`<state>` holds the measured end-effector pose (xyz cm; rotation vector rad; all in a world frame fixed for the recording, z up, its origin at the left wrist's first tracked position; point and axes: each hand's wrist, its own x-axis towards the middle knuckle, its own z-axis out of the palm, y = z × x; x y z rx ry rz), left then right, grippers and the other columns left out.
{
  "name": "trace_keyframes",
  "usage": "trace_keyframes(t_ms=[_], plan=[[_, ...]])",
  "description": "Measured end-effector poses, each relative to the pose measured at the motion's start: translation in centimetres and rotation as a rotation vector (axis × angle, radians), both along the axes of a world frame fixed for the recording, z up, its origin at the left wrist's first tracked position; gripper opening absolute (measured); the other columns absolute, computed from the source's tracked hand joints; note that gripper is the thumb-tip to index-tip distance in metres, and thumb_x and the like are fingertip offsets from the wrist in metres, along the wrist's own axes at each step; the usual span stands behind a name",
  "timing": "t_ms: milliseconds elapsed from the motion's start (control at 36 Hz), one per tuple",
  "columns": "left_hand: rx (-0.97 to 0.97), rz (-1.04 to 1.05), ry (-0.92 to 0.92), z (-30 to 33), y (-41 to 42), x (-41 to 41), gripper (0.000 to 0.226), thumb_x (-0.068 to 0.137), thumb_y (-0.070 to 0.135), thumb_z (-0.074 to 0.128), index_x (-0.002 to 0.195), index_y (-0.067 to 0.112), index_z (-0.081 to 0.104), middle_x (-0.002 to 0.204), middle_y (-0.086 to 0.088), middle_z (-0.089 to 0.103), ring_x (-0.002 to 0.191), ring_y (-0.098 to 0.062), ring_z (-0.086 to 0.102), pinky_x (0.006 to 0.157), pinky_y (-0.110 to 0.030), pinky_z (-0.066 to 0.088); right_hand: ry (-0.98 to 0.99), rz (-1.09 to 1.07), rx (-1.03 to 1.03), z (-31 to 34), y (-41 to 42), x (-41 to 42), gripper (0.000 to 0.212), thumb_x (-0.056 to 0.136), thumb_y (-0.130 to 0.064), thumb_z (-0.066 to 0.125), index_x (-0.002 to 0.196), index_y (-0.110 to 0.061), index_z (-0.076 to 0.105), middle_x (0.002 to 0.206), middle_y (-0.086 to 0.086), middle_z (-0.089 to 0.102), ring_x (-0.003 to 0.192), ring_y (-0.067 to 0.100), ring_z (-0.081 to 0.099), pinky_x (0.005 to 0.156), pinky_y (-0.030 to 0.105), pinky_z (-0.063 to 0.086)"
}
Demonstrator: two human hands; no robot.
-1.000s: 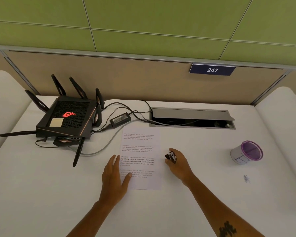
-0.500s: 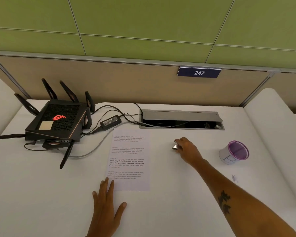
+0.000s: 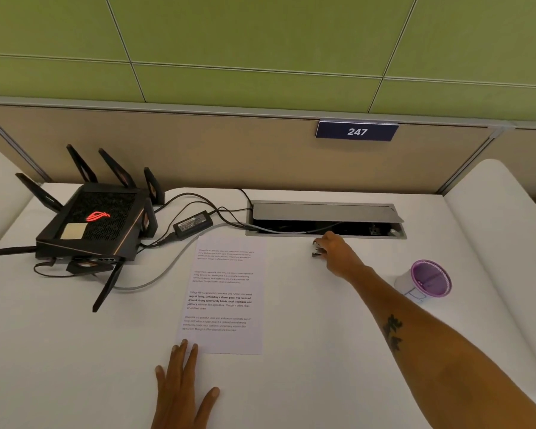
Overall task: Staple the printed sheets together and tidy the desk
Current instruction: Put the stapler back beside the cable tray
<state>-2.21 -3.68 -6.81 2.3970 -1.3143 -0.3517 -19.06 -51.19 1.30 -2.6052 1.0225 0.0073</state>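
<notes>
Left hand [image 3: 180,388] flat on the white tabletop [image 3: 75,366], fingers spread, two fingertips on the near corner of the printed sheets [image 3: 223,295]. Farther out, right hand [image 3: 334,253] with grip pinching a small dark stapler [image 3: 317,249] down near the open cable hatch [image 3: 325,219]. Likely the tidying step; next, release cleanly. Beyond: router [image 3: 90,224], lilac-rimmed cup [image 3: 427,281], beige partition [image 3: 229,150], green wall panels [image 3: 260,41].

Black router [image 3: 99,224] with red logo; purple-rimmed white cup [image 3: 427,281].
</notes>
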Motion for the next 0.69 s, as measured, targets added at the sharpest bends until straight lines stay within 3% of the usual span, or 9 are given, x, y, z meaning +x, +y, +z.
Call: trace_keyframes(t_ms=[306,694], plan=[[0.058,0.002,-0.049,0.4,-0.3,0.1,0.096,0.097,0.082,0.027,0.163,0.012,0.028,0.166,-0.020,0.040,0.154,-0.035,0.025,0.107,-0.081,0.035,0.018,0.034,-0.018,-0.7,-1.6,0.4,0.049,0.093,0.001,0.068,0.140,-0.008,0.060,0.128,0.013,0.056,0.117,0.033,0.053,0.096,0.040,0.053],[0.081,-0.023,-0.042,0.2,-0.6,0.2,0.095,0.098,0.081,0.026,0.166,0.014,0.023,0.169,-0.019,0.035,0.156,-0.035,0.022,0.107,-0.082,0.033,0.018,0.019,-0.031,-1.0,-2.0,0.4,0.049,0.094,-0.006,0.071,0.142,-0.011,0.060,0.128,0.012,0.058,0.116,0.033,0.053,0.098,0.043,0.053]])
